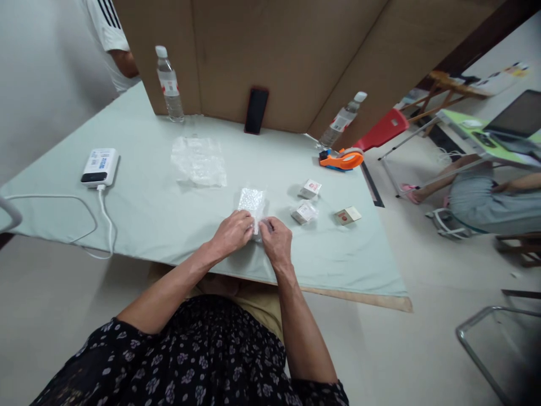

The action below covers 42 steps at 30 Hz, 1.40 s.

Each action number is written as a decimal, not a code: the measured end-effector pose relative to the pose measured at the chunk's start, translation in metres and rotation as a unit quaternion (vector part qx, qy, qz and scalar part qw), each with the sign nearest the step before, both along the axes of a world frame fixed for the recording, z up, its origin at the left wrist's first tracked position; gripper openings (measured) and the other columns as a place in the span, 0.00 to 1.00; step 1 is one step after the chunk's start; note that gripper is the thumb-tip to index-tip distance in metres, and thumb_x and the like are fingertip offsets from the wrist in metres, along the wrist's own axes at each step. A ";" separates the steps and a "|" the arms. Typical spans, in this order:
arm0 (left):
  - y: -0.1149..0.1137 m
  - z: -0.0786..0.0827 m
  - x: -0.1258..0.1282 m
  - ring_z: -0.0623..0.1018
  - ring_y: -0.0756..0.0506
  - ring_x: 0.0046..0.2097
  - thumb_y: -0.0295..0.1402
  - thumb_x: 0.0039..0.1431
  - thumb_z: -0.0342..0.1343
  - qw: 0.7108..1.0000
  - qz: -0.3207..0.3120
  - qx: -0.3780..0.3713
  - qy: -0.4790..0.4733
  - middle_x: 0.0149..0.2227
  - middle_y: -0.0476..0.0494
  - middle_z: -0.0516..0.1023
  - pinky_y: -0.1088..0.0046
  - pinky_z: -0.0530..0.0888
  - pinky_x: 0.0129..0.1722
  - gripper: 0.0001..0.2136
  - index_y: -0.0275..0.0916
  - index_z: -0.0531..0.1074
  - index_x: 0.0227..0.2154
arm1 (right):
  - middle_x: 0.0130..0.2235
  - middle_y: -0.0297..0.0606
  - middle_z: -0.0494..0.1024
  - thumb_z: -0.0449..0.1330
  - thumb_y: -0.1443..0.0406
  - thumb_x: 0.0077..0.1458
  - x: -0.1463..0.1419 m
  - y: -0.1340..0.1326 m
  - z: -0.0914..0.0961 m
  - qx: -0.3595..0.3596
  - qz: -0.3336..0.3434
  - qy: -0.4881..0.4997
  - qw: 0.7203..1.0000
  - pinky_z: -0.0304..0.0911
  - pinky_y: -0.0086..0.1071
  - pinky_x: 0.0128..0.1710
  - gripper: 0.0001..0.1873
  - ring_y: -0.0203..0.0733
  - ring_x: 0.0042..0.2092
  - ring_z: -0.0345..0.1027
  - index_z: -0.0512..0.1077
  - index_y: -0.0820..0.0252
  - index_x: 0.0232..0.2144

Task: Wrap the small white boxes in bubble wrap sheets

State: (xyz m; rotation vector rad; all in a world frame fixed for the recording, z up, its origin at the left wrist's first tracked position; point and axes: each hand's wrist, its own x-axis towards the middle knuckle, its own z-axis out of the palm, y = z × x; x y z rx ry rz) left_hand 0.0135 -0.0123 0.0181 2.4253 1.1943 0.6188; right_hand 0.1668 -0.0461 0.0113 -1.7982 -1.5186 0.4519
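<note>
Near the table's front edge, both hands are on a piece of clear bubble wrap [252, 200]. My left hand [233, 230] grips its left side with curled fingers. On the right side, my right hand [276, 238] pinches the wrap with thumb and fingers. Whether anything lies inside the wrap under my hands, I cannot tell. Just to the right sits a small box wrapped in clear plastic [304, 212]. Behind it stands a small white box [310, 189], and farther right is another small box [347, 215]. More bubble wrap [199, 162] lies flat at the back left.
An orange tape dispenser [343, 159] is at the right, beside a tilted water bottle [342, 121]. Another water bottle [169, 84] and a phone [256, 110] stand by the cardboard screen [279, 51]. A white power bank [100, 168] with a cable lies left. People sit nearby.
</note>
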 end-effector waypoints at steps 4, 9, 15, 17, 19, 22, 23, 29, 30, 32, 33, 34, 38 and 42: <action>0.005 0.005 0.002 0.75 0.42 0.44 0.25 0.60 0.53 0.999 -0.009 -0.034 0.011 0.39 0.40 0.76 0.63 0.75 0.49 0.07 0.38 0.76 0.33 | 0.31 0.37 0.79 0.55 0.57 0.55 -0.006 0.003 0.000 0.004 0.003 0.062 0.998 0.64 0.33 0.40 0.14 0.41 0.34 0.69 0.76 0.59 0.30; 0.008 0.003 0.003 0.75 0.43 0.45 0.25 0.60 0.52 0.999 -0.002 -0.052 0.006 0.39 0.41 0.76 0.65 0.74 0.48 0.08 0.38 0.76 0.34 | 0.33 0.40 0.81 0.55 0.58 0.54 -0.008 0.005 0.007 -0.005 0.035 0.067 0.997 0.66 0.35 0.42 0.14 0.42 0.35 0.72 0.78 0.59 0.31; 0.005 -0.002 0.001 0.74 0.43 0.45 0.24 0.58 0.51 0.998 -0.002 -0.049 -0.025 0.39 0.42 0.75 0.65 0.73 0.48 0.06 0.39 0.72 0.33 | 0.30 0.38 0.79 0.56 0.60 0.51 0.010 0.006 0.019 -0.127 0.156 0.219 0.955 0.66 0.31 0.28 0.20 0.40 0.30 0.71 0.78 0.64 0.42; 0.004 -0.004 -0.001 0.74 0.43 0.45 0.23 0.56 0.51 0.997 -0.002 -0.052 -0.049 0.38 0.42 0.75 0.64 0.73 0.48 0.07 0.39 0.71 0.33 | 0.35 0.39 0.79 0.56 0.62 0.50 0.015 0.007 0.021 -0.148 0.196 0.220 0.944 0.64 0.30 0.25 0.22 0.37 0.29 0.69 0.76 0.64 0.46; 0.003 -0.007 -0.002 0.74 0.44 0.44 0.23 0.54 0.51 0.994 0.008 -0.068 -0.090 0.38 0.43 0.74 0.64 0.73 0.47 0.08 0.39 0.71 0.36 | 0.37 0.39 0.78 0.58 0.63 0.50 0.015 0.009 0.022 -0.137 0.214 0.150 0.955 0.64 0.30 0.28 0.20 0.35 0.29 0.67 0.76 0.63 0.46; 0.000 -0.011 -0.004 0.74 0.46 0.38 0.25 0.50 0.54 0.978 0.049 -0.115 -0.169 0.39 0.45 0.74 0.67 0.74 0.44 0.17 0.39 0.68 0.45 | 0.37 0.39 0.79 0.61 0.66 0.50 0.009 0.011 0.025 -0.098 0.203 -0.021 0.974 0.63 0.32 0.36 0.15 0.38 0.33 0.68 0.76 0.61 0.43; -0.001 -0.012 -0.004 0.73 0.48 0.36 0.25 0.49 0.55 0.970 0.067 -0.127 -0.195 0.40 0.45 0.73 0.68 0.74 0.42 0.19 0.38 0.68 0.47 | 0.38 0.39 0.79 0.61 0.67 0.51 0.006 0.012 0.027 -0.095 0.198 -0.072 0.973 0.62 0.32 0.37 0.14 0.40 0.35 0.69 0.76 0.60 0.42; 0.001 -0.010 0.002 0.70 0.52 0.30 0.28 0.53 0.58 0.948 0.143 -0.144 -0.246 0.39 0.48 0.70 0.70 0.74 0.39 0.07 0.40 0.69 0.35 | 0.34 0.39 0.80 0.59 0.68 0.55 -0.001 0.016 0.045 -0.135 0.210 -0.208 0.946 0.53 0.31 0.32 0.10 0.43 0.34 0.70 0.77 0.55 0.39; 0.003 -0.009 0.003 0.70 0.51 0.31 0.28 0.53 0.58 0.951 0.135 -0.150 -0.236 0.39 0.48 0.70 0.70 0.74 0.39 0.05 0.40 0.69 0.33 | 0.33 0.37 0.80 0.60 0.67 0.54 0.001 0.018 0.047 -0.137 0.216 -0.197 0.946 0.53 0.31 0.31 0.10 0.42 0.34 0.69 0.77 0.55 0.39; 0.006 -0.008 0.005 0.71 0.50 0.33 0.27 0.53 0.59 0.956 0.123 -0.155 -0.216 0.37 0.49 0.69 0.69 0.73 0.40 0.04 0.40 0.69 0.31 | 0.32 0.34 0.79 0.62 0.67 0.52 0.010 0.023 0.049 -0.144 0.240 -0.146 0.949 0.54 0.30 0.31 0.11 0.39 0.32 0.68 0.78 0.55 0.39; 0.007 -0.007 0.005 0.71 0.50 0.34 0.26 0.52 0.59 0.959 0.123 -0.153 -0.206 0.35 0.49 0.69 0.69 0.73 0.41 0.04 0.40 0.69 0.30 | 0.31 0.33 0.79 0.63 0.66 0.50 0.015 0.026 0.049 -0.150 0.259 -0.112 0.947 0.56 0.29 0.32 0.11 0.38 0.31 0.68 0.78 0.56 0.39; 0.008 -0.007 0.006 0.71 0.49 0.34 0.25 0.52 0.59 0.960 0.124 -0.150 -0.199 0.35 0.49 0.69 0.69 0.73 0.42 0.05 0.39 0.69 0.29 | 0.32 0.33 0.79 0.64 0.64 0.49 0.021 0.030 0.049 -0.153 0.277 -0.075 0.946 0.58 0.29 0.32 0.12 0.37 0.31 0.68 0.79 0.56 0.39; 0.008 -0.010 0.009 0.72 0.48 0.34 0.24 0.50 0.59 0.963 0.137 -0.136 -0.187 0.34 0.49 0.69 0.68 0.74 0.42 0.06 0.39 0.68 0.28 | 0.36 0.37 0.79 0.65 0.58 0.47 0.039 0.048 0.037 -0.155 0.208 0.096 0.961 0.62 0.28 0.28 0.19 0.37 0.31 0.70 0.77 0.60 0.42; 0.006 -0.012 0.010 0.74 0.47 0.37 0.25 0.51 0.57 0.967 0.137 -0.128 -0.172 0.35 0.48 0.70 0.67 0.75 0.44 0.05 0.40 0.68 0.30 | 0.30 0.39 0.78 0.68 0.56 0.42 0.034 0.075 0.012 -0.193 0.066 0.215 0.955 0.55 0.26 0.16 0.24 0.39 0.26 0.71 0.73 0.64 0.39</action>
